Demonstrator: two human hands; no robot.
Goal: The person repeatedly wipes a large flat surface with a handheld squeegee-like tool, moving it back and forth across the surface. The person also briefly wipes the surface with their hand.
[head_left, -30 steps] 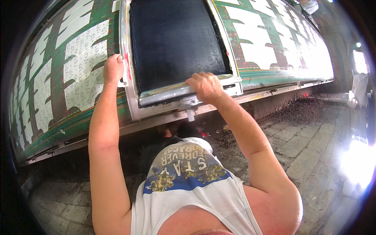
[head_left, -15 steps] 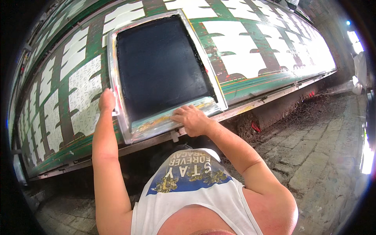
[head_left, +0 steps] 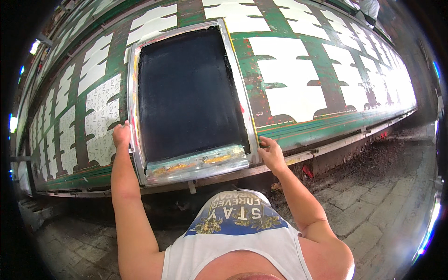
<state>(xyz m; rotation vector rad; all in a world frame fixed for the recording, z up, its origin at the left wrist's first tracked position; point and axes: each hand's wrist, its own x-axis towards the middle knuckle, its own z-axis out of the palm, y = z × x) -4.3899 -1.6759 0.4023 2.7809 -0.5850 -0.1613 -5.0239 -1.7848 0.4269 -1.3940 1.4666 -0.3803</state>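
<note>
A screen-printing frame (head_left: 190, 175) lies on the long green table, its broad mesh panel (head_left: 189, 95) black with dark ink or coating. Streaks of yellow and orange mark its near end. My left hand (head_left: 122, 134) is closed on the frame's left side, close to the near corner. At the opposite side, my right hand (head_left: 272, 155) is beside the near right corner, fingers apart and fingertips at the edge; whether they touch it I cannot tell. Just left of the frame is a white fabric piece with a small grey pattern (head_left: 103, 109).
Rows of plain white cut fabric pieces (head_left: 290, 77) cover the green table (head_left: 298, 134). A metal rail (head_left: 298, 158) runs along its near edge. Stone paving (head_left: 359, 205) lies at the right. Another person (head_left: 368, 9) is partly visible at the far right.
My right hand has left the near end of the frame and moved right to its side edge. My left hand stays on the left side. The view has shifted slightly.
</note>
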